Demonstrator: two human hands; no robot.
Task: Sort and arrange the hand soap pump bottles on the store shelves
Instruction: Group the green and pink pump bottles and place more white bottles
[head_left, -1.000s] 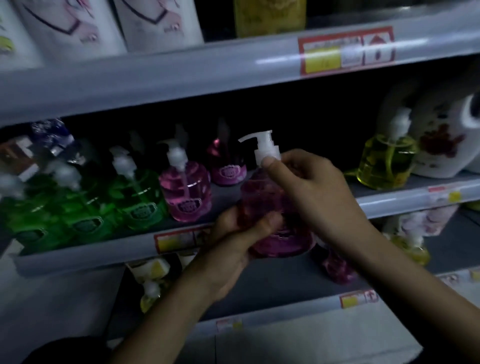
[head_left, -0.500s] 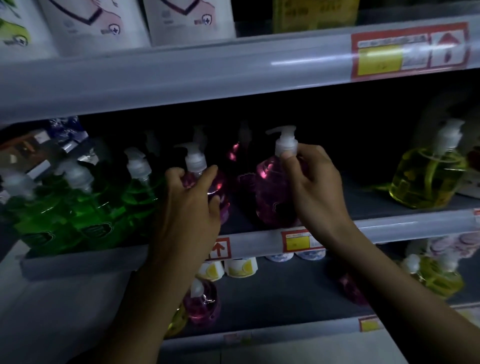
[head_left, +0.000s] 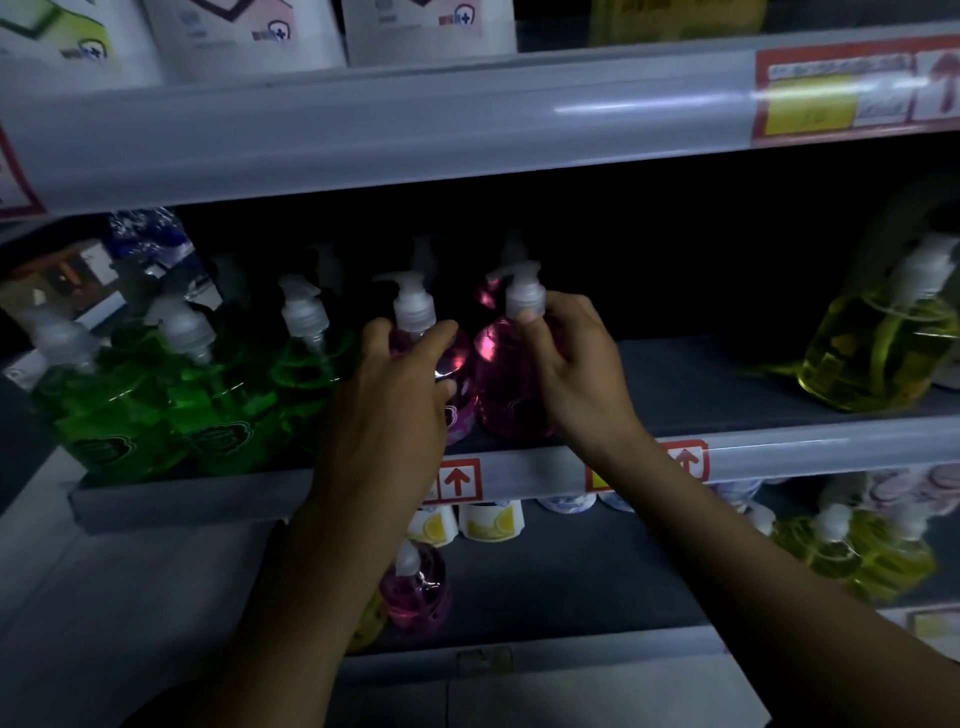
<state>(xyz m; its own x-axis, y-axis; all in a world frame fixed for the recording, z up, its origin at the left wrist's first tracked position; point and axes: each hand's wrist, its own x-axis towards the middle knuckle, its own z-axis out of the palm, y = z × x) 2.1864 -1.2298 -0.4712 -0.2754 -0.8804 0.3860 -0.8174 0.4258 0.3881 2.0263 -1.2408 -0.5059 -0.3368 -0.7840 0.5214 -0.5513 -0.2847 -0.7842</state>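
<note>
The right pink bottle (head_left: 506, 395) stands upright at the front of the middle shelf (head_left: 779, 452), just beside the left pink bottle (head_left: 460, 364). The right hand (head_left: 571, 374) grips its neck from the right side. The left hand (head_left: 395, 395) curls round the left pink bottle, next to the green bottles (head_left: 228, 405).

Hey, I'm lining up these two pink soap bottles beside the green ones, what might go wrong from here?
The right hand grips the right pink bottle high, at its pump collar, so it may tip or the pump may twist.
Both pink bottles stand near the shelf edge; a nudge might send one off the front.
The left hand on the left pink bottle is close to the green bottles and may knock them.
</note>
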